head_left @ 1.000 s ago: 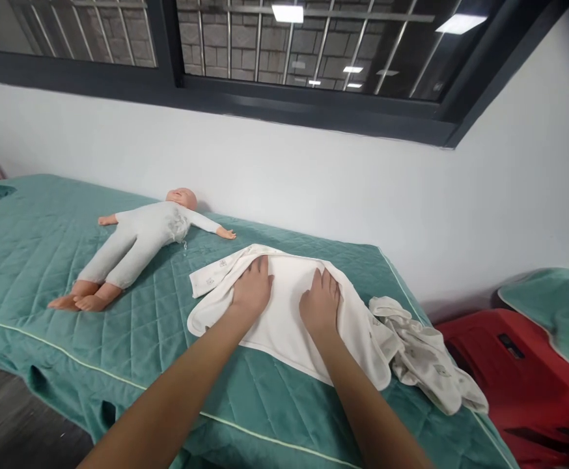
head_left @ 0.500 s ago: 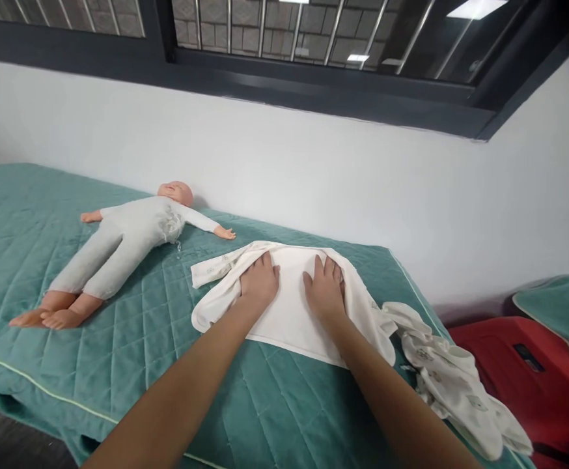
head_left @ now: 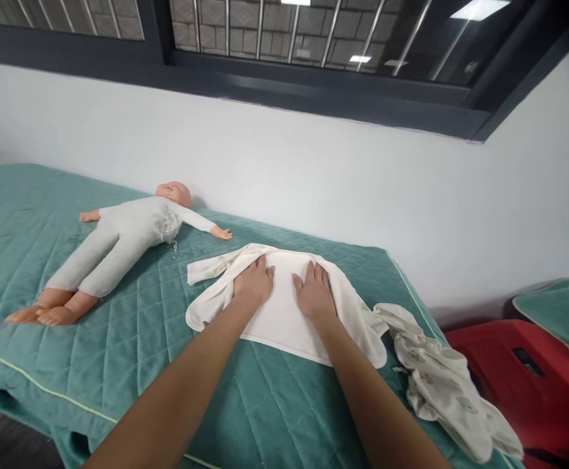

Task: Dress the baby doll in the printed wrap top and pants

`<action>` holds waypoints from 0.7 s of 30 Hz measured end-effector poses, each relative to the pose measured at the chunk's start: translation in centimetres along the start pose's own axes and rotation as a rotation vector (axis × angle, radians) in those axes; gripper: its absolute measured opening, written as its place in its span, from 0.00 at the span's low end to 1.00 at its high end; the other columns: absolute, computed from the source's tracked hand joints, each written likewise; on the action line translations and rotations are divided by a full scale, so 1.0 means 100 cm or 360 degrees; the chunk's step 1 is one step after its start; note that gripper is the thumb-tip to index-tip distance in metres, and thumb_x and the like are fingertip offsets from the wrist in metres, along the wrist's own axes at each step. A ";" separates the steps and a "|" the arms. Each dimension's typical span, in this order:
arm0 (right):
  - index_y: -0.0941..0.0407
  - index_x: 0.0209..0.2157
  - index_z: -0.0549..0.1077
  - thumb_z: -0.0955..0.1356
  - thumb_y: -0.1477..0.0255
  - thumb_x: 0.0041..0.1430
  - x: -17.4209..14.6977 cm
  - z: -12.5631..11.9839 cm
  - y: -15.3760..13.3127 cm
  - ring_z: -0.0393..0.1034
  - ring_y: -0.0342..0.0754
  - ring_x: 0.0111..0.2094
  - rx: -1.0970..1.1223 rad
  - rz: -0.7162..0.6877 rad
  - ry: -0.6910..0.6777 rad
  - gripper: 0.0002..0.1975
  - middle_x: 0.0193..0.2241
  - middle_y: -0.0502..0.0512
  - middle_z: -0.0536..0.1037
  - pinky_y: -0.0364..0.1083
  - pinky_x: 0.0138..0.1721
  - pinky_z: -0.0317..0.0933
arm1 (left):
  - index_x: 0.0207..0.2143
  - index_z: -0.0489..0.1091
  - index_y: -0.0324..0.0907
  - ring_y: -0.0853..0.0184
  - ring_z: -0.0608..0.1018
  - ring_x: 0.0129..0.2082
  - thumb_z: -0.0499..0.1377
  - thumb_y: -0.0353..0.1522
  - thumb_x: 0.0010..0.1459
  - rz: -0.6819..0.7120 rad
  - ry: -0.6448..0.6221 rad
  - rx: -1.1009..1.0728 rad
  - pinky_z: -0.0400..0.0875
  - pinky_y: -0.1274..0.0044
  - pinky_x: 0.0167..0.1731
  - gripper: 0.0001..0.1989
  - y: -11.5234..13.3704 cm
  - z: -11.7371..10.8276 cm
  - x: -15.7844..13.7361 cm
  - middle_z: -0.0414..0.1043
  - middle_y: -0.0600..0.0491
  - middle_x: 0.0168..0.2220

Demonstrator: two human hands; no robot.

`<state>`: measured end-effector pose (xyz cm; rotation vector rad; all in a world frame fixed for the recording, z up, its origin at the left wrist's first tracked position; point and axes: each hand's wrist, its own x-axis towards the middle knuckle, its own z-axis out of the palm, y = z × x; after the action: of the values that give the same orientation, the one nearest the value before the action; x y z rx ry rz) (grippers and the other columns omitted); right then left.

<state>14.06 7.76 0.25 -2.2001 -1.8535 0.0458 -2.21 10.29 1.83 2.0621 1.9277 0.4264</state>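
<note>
A white baby shirt [head_left: 284, 326] lies spread with its front folded open on the bed. Flat on the left part of its inside, near the opened edge, rests my left hand [head_left: 254, 283], fingers stretched out and thumb apart. My right hand [head_left: 315, 290] presses flat on the right part, its fingers pointing to the collar end and partly under the turned-back flap. One patterned sleeve sticks out to the left. Beside the shirt on the right is a crumpled white patterned baby garment [head_left: 443, 374]. To the left, a baby doll [head_left: 131, 231] with a pale cloth body lies face up.
The bed has a green quilted cover [head_left: 157, 339] with light piping along its edge. A white wall [head_left: 314, 176] and dark window frame [head_left: 323, 104] stand behind it. Off the right end is a red case or seat [head_left: 499, 358], partly under green cloth [head_left: 558, 309].
My right hand has shifted slightly left over the shirt. The view has moved a little; the doll and the crumpled garment stay where they lay.
</note>
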 end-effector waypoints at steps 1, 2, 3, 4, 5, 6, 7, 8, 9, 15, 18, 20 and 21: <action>0.70 0.68 0.47 0.51 0.58 0.69 0.000 0.001 0.001 0.43 0.63 0.68 0.0005 -0.0008 0.0005 0.36 0.68 0.71 0.50 0.56 0.68 0.39 | 0.68 0.50 0.41 0.49 0.60 0.66 0.38 0.45 0.67 -0.0007 0.0001 0.0006 0.57 0.59 0.63 0.31 0.000 0.000 0.000 0.56 0.40 0.66; 0.71 0.68 0.48 0.51 0.58 0.69 0.001 0.002 0.001 0.44 0.63 0.68 0.0006 -0.0019 0.0010 0.36 0.68 0.71 0.50 0.56 0.68 0.39 | 0.68 0.50 0.42 0.50 0.60 0.66 0.38 0.45 0.67 -0.0014 0.0003 0.0014 0.57 0.59 0.63 0.31 0.000 0.000 0.000 0.56 0.41 0.67; 0.71 0.68 0.48 0.51 0.58 0.69 0.001 0.003 0.002 0.44 0.63 0.68 0.0005 -0.0029 0.0017 0.36 0.68 0.72 0.51 0.56 0.67 0.39 | 0.68 0.50 0.42 0.50 0.60 0.66 0.38 0.45 0.67 -0.0020 0.0004 0.0024 0.57 0.59 0.63 0.31 0.001 0.000 -0.001 0.56 0.41 0.67; 0.72 0.67 0.48 0.51 0.58 0.69 0.002 0.004 0.002 0.44 0.63 0.68 0.0003 -0.0038 0.0024 0.36 0.68 0.72 0.51 0.55 0.67 0.39 | 0.68 0.50 0.42 0.50 0.60 0.66 0.38 0.45 0.67 -0.0023 0.0001 0.0035 0.56 0.59 0.63 0.31 0.001 0.000 -0.001 0.56 0.41 0.67; 0.72 0.67 0.49 0.51 0.59 0.69 0.002 0.005 0.003 0.45 0.63 0.68 0.0001 -0.0042 0.0026 0.36 0.67 0.73 0.52 0.55 0.67 0.39 | 0.68 0.49 0.42 0.50 0.60 0.66 0.38 0.45 0.67 -0.0024 -0.0003 0.0046 0.56 0.58 0.63 0.31 0.001 0.000 0.000 0.56 0.41 0.67; 0.73 0.67 0.49 0.52 0.59 0.69 0.002 0.006 0.003 0.45 0.63 0.68 0.0000 -0.0043 0.0024 0.36 0.67 0.73 0.52 0.55 0.67 0.39 | 0.68 0.49 0.42 0.50 0.60 0.66 0.38 0.45 0.67 -0.0026 -0.0009 0.0057 0.56 0.58 0.63 0.31 0.001 0.000 0.000 0.56 0.41 0.67; 0.73 0.67 0.50 0.52 0.59 0.69 0.003 0.007 0.004 0.45 0.63 0.68 -0.0001 -0.0043 0.0021 0.36 0.67 0.73 0.53 0.54 0.67 0.39 | 0.68 0.49 0.43 0.50 0.60 0.66 0.38 0.45 0.67 -0.0024 -0.0015 0.0067 0.56 0.58 0.63 0.31 0.001 0.001 0.000 0.56 0.41 0.67; 0.73 0.67 0.50 0.52 0.59 0.69 0.003 0.007 0.004 0.46 0.63 0.68 -0.0002 -0.0044 0.0018 0.36 0.67 0.73 0.53 0.54 0.67 0.39 | 0.68 0.49 0.42 0.50 0.60 0.66 0.38 0.45 0.67 -0.0018 -0.0021 0.0076 0.56 0.58 0.63 0.31 0.001 0.001 0.000 0.56 0.41 0.67; 0.73 0.67 0.50 0.52 0.60 0.70 0.003 0.007 0.004 0.46 0.62 0.68 -0.0005 -0.0048 0.0013 0.35 0.67 0.73 0.54 0.53 0.67 0.39 | 0.68 0.49 0.42 0.50 0.60 0.66 0.38 0.45 0.67 -0.0010 -0.0028 0.0084 0.56 0.58 0.64 0.31 0.001 0.001 0.000 0.56 0.41 0.67; 0.73 0.66 0.52 0.51 0.60 0.70 0.003 0.005 0.003 0.47 0.61 0.67 -0.0026 -0.0073 0.0010 0.35 0.66 0.74 0.56 0.53 0.67 0.40 | 0.68 0.50 0.40 0.48 0.60 0.66 0.39 0.45 0.67 0.0026 -0.0021 0.0142 0.54 0.56 0.63 0.31 0.004 -0.004 0.006 0.56 0.39 0.66; 0.72 0.66 0.53 0.51 0.60 0.70 0.002 0.004 0.003 0.47 0.61 0.67 -0.0029 -0.0075 0.0021 0.34 0.66 0.73 0.56 0.53 0.67 0.40 | 0.67 0.52 0.42 0.49 0.61 0.66 0.39 0.44 0.67 0.0063 -0.0023 0.0137 0.56 0.56 0.63 0.30 0.003 -0.005 0.010 0.57 0.40 0.66; 0.72 0.66 0.53 0.51 0.60 0.70 0.002 0.003 0.002 0.48 0.60 0.67 -0.0026 -0.0078 0.0023 0.34 0.65 0.73 0.57 0.53 0.67 0.40 | 0.67 0.52 0.43 0.50 0.62 0.65 0.38 0.45 0.67 0.0052 -0.0052 0.0108 0.57 0.57 0.62 0.30 0.001 -0.003 0.012 0.58 0.41 0.66; 0.72 0.66 0.53 0.52 0.60 0.70 0.002 0.003 0.002 0.48 0.60 0.67 -0.0023 -0.0077 0.0022 0.34 0.65 0.72 0.57 0.53 0.67 0.39 | 0.67 0.52 0.43 0.51 0.62 0.65 0.38 0.46 0.67 0.0040 -0.0068 0.0092 0.57 0.57 0.62 0.31 0.000 -0.002 0.012 0.58 0.41 0.66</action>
<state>14.27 7.97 -0.09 -2.1583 -1.9047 0.0077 -2.23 11.52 2.02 2.1155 1.9131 0.3331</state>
